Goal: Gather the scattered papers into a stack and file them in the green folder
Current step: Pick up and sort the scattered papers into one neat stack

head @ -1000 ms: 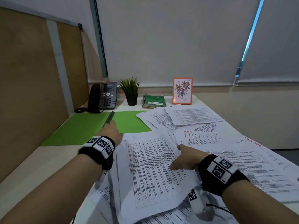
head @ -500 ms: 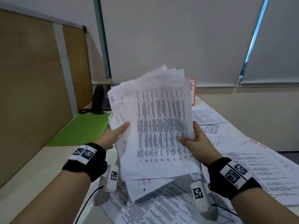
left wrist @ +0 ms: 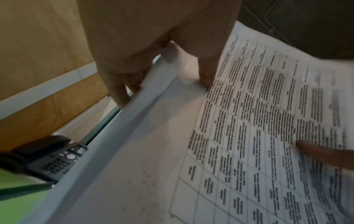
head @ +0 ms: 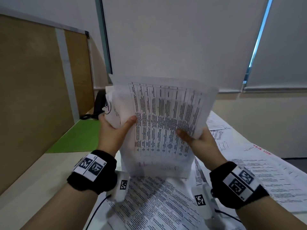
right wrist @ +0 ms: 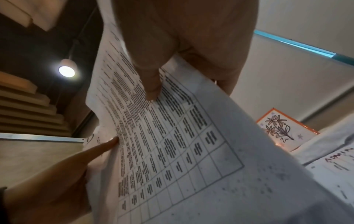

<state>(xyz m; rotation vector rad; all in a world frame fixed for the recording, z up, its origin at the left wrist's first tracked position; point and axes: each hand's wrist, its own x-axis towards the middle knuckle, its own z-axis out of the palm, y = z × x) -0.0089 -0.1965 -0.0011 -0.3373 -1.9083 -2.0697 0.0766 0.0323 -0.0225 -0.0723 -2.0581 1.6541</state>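
Observation:
I hold a loose stack of printed papers upright above the desk, its bottom edge just over the sheets lying there. My left hand grips the stack's left edge, thumb on the front sheet and fingers behind. My right hand grips the right edge the same way. The wrist views show the stack pinched between thumb and fingers of my left hand and right hand. The green folder lies open and flat on the desk at the left, partly hidden by my left hand.
More printed sheets lie scattered over the desk's right and near side. A black desk phone stands behind the folder by the wooden partition. An orange-framed flower picture stands at the back near the blinds.
Both hands gathered sheets off the desk and raised them upright. Since half a second ago the stack has dropped lower and my hands have closed in on its side edges.

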